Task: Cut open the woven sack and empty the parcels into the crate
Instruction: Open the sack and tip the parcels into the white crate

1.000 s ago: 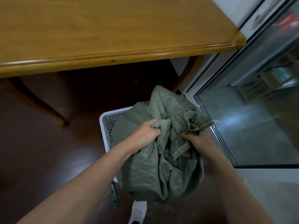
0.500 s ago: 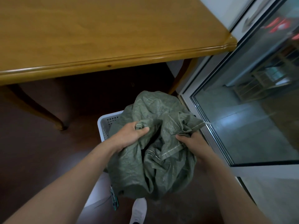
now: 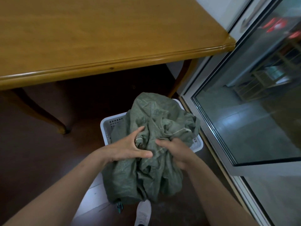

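Observation:
The crumpled grey-green woven sack [image 3: 156, 173] hangs bunched over the white perforated crate [image 3: 109, 123] on the floor and hides most of the crate's inside. My left hand [image 3: 128, 149] lies against the sack's left side, thumb and forefinger spread straight around a fold. My right hand [image 3: 174, 150] grips a bunch of the fabric, fingers curled into it, close beside the left hand. No parcels are visible.
A wooden table [image 3: 97, 38] stands just beyond the crate, with its legs [image 3: 55, 123] to the left and at the back right. A glass sliding door [image 3: 244, 119] runs along the right. A small green-handled tool [image 3: 119, 207] and my white shoe [image 3: 143, 212] lie below the sack.
My left hand has let go of its fistful of sack and spread its fingers. The hands have come closer together and the sack is bunched lower over the crate.

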